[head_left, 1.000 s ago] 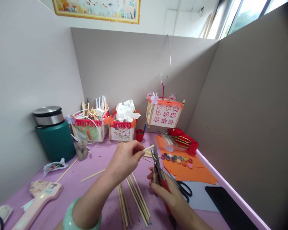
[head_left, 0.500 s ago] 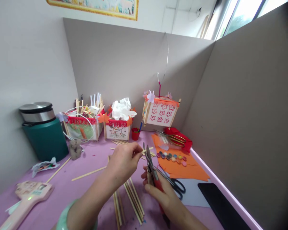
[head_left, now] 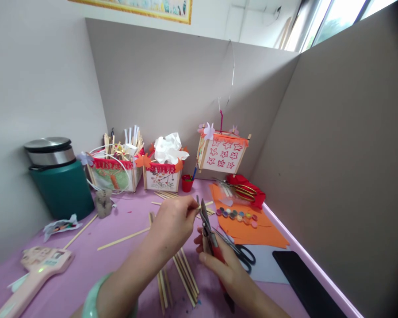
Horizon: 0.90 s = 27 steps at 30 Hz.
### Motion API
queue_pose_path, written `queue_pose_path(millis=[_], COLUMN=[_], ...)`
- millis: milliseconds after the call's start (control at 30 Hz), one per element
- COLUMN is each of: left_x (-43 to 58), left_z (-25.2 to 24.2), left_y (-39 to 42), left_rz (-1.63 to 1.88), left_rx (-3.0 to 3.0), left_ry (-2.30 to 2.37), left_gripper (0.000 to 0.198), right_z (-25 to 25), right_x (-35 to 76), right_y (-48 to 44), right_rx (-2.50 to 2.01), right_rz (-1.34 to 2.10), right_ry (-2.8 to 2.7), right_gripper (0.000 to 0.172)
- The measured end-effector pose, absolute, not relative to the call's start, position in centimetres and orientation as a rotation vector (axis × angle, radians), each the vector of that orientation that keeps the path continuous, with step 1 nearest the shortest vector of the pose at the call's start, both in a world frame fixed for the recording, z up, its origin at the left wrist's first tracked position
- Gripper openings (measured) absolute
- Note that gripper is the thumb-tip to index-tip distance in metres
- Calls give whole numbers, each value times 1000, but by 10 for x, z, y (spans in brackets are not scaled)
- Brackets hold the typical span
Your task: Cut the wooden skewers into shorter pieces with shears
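My right hand (head_left: 219, 260) is wrapped round a pair of red-handled pruning shears (head_left: 210, 234) whose blades point up and away from me. Beside the blades, my left hand (head_left: 179, 218) pinches a short thin wooden stick (head_left: 199, 207), mostly hidden by the fingers, with its end between or against the blades; I cannot tell which. More wooden sticks (head_left: 185, 274) lie on the purple tabletop under and between my hands. Black-handled scissors (head_left: 243, 256) rest just right of my right hand.
Behind stand two decorated paper boxes (head_left: 162, 181), a red cup (head_left: 187, 183) and a hanging paper lantern (head_left: 223, 154). At left are a green thermos (head_left: 61, 190) and a pink handheld device (head_left: 40, 274). Paint pots (head_left: 237, 215) lie on orange paper (head_left: 252, 236); a black slab (head_left: 305, 280) lies at right.
My left hand has shifted slightly right, closer to the blades, and less of the stick shows past its fingers. My right hand keeps its grip on the shears. The view has shifted slightly.
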<state>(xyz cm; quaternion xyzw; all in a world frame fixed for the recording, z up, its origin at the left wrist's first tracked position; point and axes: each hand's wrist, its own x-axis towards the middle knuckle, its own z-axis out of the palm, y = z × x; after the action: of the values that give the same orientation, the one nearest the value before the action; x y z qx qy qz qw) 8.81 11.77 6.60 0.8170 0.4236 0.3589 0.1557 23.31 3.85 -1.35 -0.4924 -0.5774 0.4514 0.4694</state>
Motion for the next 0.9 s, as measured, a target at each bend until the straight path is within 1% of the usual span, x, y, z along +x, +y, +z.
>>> queue_pose_path(millis=[267, 467, 667, 900], left_x=[91, 92, 92, 92], left_z=[67, 68, 66, 64], left_y=[110, 107, 105, 105], left_rz=[1002, 990, 996, 993], left_rx=[2440, 2462, 2497, 2553], left_ry=[1300, 1339, 1331, 1337], left_gripper=[17, 17, 17, 18], right_z=[-11, -10, -6, -12], right_x=[232, 231, 230, 230], right_y=[39, 39, 40, 42], right_rx=[-1216, -1216, -1240, -1199], right_rz=[1077, 1078, 1005, 918], right_ry=[-1432, -1421, -1431, -1483], right_gripper=[25, 29, 34, 29])
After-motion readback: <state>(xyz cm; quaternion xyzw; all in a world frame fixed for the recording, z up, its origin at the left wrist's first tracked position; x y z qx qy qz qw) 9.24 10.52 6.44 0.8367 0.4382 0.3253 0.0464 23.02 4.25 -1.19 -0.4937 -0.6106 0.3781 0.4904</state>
